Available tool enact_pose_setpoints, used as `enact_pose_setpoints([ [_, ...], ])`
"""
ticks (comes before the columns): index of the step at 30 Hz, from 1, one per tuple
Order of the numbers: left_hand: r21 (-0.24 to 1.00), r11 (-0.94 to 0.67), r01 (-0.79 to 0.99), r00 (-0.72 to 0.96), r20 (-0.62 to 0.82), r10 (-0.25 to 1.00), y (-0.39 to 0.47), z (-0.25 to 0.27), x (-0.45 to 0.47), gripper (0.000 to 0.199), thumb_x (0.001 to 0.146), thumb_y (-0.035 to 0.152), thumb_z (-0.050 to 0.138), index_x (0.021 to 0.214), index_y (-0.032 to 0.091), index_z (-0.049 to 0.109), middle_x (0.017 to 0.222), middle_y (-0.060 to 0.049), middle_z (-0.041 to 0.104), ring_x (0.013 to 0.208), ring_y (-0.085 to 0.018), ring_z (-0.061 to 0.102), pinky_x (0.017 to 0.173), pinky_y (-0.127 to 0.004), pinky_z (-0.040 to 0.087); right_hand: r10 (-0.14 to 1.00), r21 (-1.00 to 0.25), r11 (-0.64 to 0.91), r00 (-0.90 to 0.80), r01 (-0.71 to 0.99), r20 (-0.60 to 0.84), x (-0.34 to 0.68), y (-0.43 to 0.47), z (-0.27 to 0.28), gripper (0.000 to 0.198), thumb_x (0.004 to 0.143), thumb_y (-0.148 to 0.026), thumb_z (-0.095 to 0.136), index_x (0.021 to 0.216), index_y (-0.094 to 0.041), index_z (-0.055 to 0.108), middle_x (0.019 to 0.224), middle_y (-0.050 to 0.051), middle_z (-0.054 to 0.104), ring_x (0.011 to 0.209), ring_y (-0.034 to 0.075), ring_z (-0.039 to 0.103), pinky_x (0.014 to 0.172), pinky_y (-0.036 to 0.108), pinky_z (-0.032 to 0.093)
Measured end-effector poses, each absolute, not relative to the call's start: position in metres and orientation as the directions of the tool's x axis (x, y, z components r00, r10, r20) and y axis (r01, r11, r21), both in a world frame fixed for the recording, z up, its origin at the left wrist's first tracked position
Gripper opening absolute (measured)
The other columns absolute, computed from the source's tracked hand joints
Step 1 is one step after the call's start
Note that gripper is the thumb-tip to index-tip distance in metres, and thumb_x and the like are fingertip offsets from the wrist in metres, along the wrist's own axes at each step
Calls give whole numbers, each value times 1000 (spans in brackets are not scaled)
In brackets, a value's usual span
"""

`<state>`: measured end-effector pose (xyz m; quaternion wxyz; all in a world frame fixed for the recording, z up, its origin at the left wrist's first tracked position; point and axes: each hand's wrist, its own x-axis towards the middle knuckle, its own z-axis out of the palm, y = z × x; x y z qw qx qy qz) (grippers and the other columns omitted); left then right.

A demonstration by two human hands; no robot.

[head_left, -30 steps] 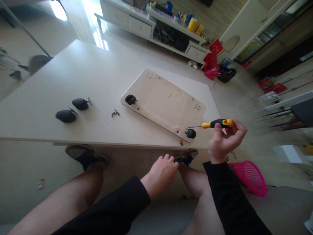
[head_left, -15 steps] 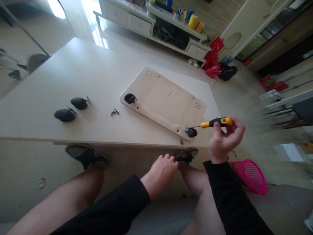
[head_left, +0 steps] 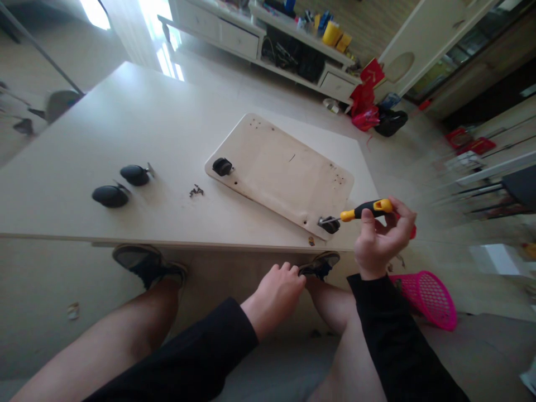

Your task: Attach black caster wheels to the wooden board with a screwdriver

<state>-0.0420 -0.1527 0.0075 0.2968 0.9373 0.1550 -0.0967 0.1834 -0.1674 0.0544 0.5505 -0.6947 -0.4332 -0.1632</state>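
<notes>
In my right hand is a screwdriver with a yellow and black handle. Its shaft points left, the tip at the metal mount of a black caster wheel on the near right corner of a white board. Another caster sits at the board's left corner. My left hand hangs low beside my right knee, fingers loosely bent and nothing seen in it; its palm is hidden. Two loose casters, one nearer and one farther, lie left of a small heap of screws.
The board lies on a white table whose near edge runs in front of my legs. A small brown bit lies by that edge. A pink basket stands on the floor at right. Beyond is a white cabinet.
The screwdriver has shifted slightly left and its tip has dropped, now over the caster's mount. My right hand moved a little left with it. My left hand stays put.
</notes>
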Motion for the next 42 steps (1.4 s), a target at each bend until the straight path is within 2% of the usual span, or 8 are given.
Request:
enact_pose_setpoints([
  [10, 528, -772, 354, 930, -285, 231, -152, 11, -43, 22, 103, 17, 60, 120, 14, 74, 122, -16, 75, 115, -31, 71, 87, -40, 55, 487, -536, -19, 476, 844, 733, 180, -169, 51, 49, 89, -46, 80, 130, -24, 65, 120, 7, 62, 105, 21, 72, 68, 31, 66],
  [15, 532, -769, 353, 930, -289, 228, -152, 12, -42, 21, 102, 17, 64, 120, 14, 75, 122, -16, 76, 116, -32, 72, 88, -40, 55, 529, -458, -34, 405, 888, 746, 177, -170, 48, 45, 91, -46, 79, 129, -24, 66, 118, 7, 64, 106, 22, 72, 72, 34, 67],
  [28, 524, -776, 351, 927, -313, 208, -150, 17, -43, 23, 104, 17, 61, 122, 13, 75, 123, -17, 75, 117, -32, 72, 91, -41, 57, 582, -292, 29, 221, 956, 783, 173, -169, 46, 43, 94, -39, 78, 134, -29, 66, 116, 5, 65, 104, 20, 71, 72, 31, 68],
  [37, 528, -771, 355, 923, -326, 202, -150, 19, -44, 24, 104, 17, 61, 123, 13, 74, 124, -16, 76, 118, -32, 72, 93, -43, 59, 517, -106, -7, 95, 994, 851, 171, -157, 42, 45, 89, -41, 87, 126, -25, 67, 105, 4, 63, 97, 20, 66, 76, 37, 65],
  [42, 529, -769, 359, 923, -323, 209, -150, 20, -44, 23, 102, 16, 63, 122, 12, 75, 124, -16, 76, 118, -33, 72, 93, -45, 60, 461, -152, -15, 141, 988, 876, 167, -155, 44, 45, 89, -37, 87, 125, -23, 63, 112, 7, 60, 104, 22, 63, 66, 30, 62],
])
